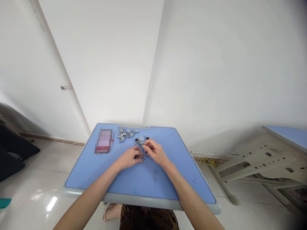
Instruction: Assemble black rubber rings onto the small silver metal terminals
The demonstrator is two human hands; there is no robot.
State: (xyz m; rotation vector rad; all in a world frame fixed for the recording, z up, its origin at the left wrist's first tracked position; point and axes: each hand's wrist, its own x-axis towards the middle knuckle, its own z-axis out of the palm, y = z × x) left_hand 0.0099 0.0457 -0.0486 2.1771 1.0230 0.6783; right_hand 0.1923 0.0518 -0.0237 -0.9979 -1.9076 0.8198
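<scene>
My left hand (pixel 131 157) is closed on a small metal part with a black piece (pixel 139 157), low over the blue tabletop. Just right of it, my right hand (pixel 154 150) pinches with thumb and forefinger beside a small loose pile of metal and black parts (pixel 141 140). What sits between those right fingertips is too small to make out, and the hand hides some of the parts under it. Farther back on the left lies a group of several similar silvery metal pieces (pixel 124 133), each with a thin stem.
A phone (pixel 104 140) with a blurred screen lies on the desk (pixel 115 182) at the left, a thin screwdriver-like tool with a red part (pixel 113 138) beside it. A white wall stands behind. Another desk (pixel 263 159) is on the right, with a yellow cord (pixel 206 162) on the floor.
</scene>
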